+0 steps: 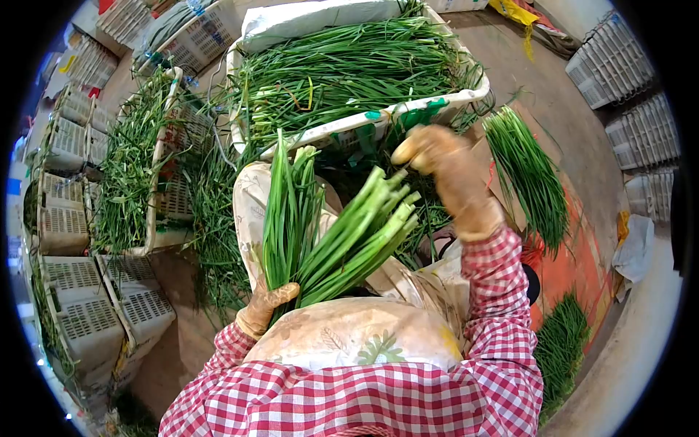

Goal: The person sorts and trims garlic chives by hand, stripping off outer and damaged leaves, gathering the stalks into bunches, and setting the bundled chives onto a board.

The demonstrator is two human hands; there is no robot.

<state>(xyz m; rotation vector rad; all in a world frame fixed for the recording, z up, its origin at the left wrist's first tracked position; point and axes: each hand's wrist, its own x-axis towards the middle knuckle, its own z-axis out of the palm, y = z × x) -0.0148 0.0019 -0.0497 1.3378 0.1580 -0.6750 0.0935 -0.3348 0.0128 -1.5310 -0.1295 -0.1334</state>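
Clasping a garlic-chive bunch (349,247) low, the left hand (273,304) has its 2 sections fanned out above; that spread could let one slip loose. The right hand (450,175), blurred, hovers beyond; whether it holds anything cannot be told.

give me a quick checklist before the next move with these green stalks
1. Left hand gripping the held stalks: ok, closed around their lower part in view.
2. Held stalks gathered evenly: not ok, they fan out into separate clumps.
3. Right hand empty: cannot tell, it is blurred.
4. White crate ahead stocked with greens: ok, well filled.
5. Bunch at right apart from the hands: ok.
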